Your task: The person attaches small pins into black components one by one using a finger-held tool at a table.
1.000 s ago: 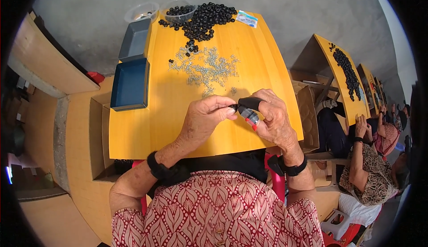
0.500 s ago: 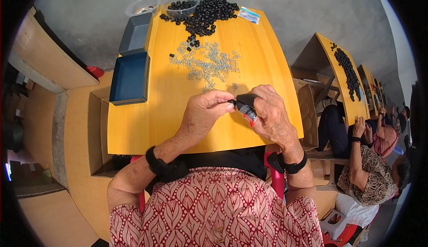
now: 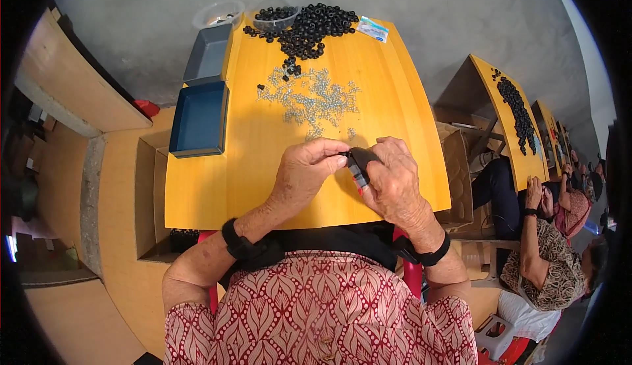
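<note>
Over the near part of the yellow table (image 3: 263, 197), my left hand (image 3: 308, 170) pinches a small black piece (image 3: 345, 155) between thumb and fingertips. Most of that piece is covered by the fingers. My right hand (image 3: 399, 180) is wrapped round a black handheld tool (image 3: 361, 159) with a greyish clear section and a red part; its tip meets the black piece. Beyond the hands, small silvery metal pieces (image 3: 319, 98), possibly screws, lie scattered. Behind them is a heap of black ring-shaped parts (image 3: 319, 26).
Two dark blue trays, the nearer tray (image 3: 197, 151) and the farther tray (image 3: 209, 52), stand along the left edge. At the back are a clear bowl (image 3: 275, 26), a clear lid (image 3: 214, 14) and a small packet (image 3: 373, 29). To the right, people work at another table (image 3: 490, 95).
The tool in my right hand has tilted more upright and shifted slightly left. My left hand stays pinched on the black piece. The whole view has shifted a little.
</note>
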Demonstrator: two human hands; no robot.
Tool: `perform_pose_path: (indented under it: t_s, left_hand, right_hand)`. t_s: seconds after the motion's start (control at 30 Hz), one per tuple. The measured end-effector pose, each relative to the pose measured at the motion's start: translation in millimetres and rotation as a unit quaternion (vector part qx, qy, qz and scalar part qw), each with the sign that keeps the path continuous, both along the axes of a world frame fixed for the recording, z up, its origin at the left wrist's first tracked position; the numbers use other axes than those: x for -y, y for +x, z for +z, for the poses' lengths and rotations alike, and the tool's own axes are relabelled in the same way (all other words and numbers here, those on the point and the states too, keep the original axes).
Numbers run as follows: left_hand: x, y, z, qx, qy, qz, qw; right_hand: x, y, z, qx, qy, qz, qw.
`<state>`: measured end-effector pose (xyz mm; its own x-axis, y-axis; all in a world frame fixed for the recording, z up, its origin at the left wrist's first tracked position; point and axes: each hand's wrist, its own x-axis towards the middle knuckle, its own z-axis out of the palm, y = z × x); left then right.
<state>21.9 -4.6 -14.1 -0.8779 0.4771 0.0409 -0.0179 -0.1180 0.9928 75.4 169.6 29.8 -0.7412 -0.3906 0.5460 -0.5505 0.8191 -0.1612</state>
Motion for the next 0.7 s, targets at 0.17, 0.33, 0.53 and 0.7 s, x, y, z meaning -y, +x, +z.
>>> perform_pose_path:
  t_s: [0.17,0.33,0.53,0.7]
  left_hand:
    - [-2,-1,-6,0.043,0.047,-0.002,0.998]
    - [-2,-2,-3,0.049,0.040,-0.025,0.998]
    - [-3,-2,0,0.039,0.025,-0.052,0.998]
    - [-1,-8,-1,0.037,0.047,-0.074,0.995]
  right_hand:
    - [3,1,0,0.001,0.034,-0.003,0.999]
    - [-4,-1,7,0.053,0.060,0.005,0.997]
    - [-11,-3,12,0.078,0.032,0.009,0.996]
    - [-16,-10,10,0.090,-0.045,0.010,0.995]
